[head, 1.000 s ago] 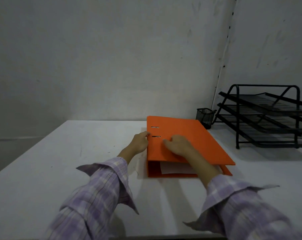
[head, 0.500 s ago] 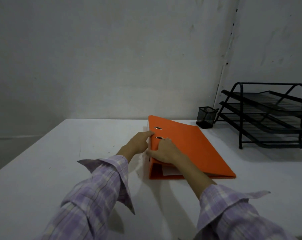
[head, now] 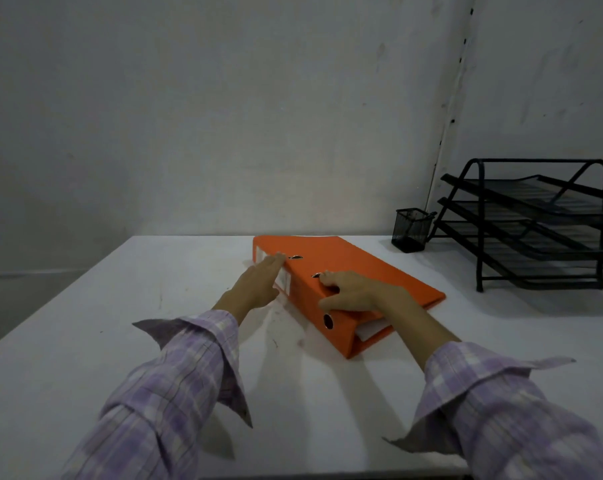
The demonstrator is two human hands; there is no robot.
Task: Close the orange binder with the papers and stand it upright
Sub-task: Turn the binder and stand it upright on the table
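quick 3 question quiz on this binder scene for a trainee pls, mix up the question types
1. True or false: the orange binder already stands upright on the table.
2. Multiple choice: where does the right hand rest? A) on the binder's cover near the spine B) on the pen cup C) flat on the table
3. Fill in: the black wire tray rack has ___ tiers.

Key:
1. False; it lies flat, closed, with papers showing at its near end.
2. A; the left hand lies against the spine side.
3. Three.
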